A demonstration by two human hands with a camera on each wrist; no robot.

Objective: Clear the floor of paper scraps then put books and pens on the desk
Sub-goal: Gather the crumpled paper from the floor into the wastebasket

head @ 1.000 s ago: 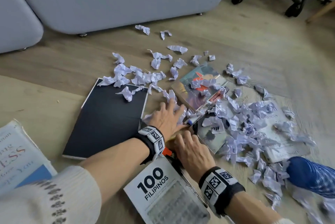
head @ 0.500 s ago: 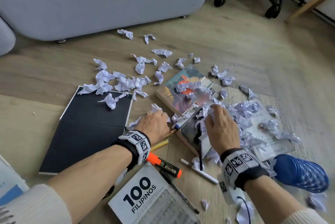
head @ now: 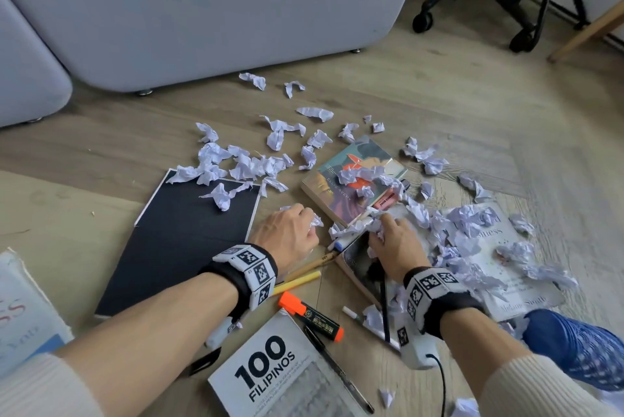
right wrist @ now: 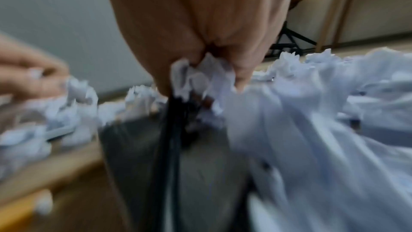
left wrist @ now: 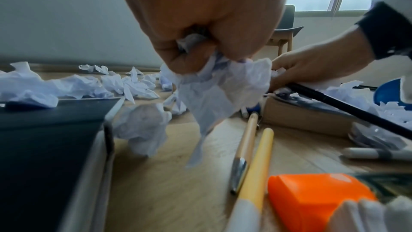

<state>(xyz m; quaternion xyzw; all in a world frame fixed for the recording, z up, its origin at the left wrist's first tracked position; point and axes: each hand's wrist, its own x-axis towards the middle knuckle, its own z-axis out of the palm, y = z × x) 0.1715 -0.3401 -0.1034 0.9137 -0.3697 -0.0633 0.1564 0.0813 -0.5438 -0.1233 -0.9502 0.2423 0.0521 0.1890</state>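
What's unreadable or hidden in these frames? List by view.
- Head: book under the right hand, cover hidden by hand and paper scraps.
- Head: white book title half covered by scraps.
- Head: book at left edge, cut off.
- Left wrist: how much paper the left hand grips, hidden inside the curled fingers.
- Right wrist: motion blur; whether the right hand's grip also catches the black pen is unclear.
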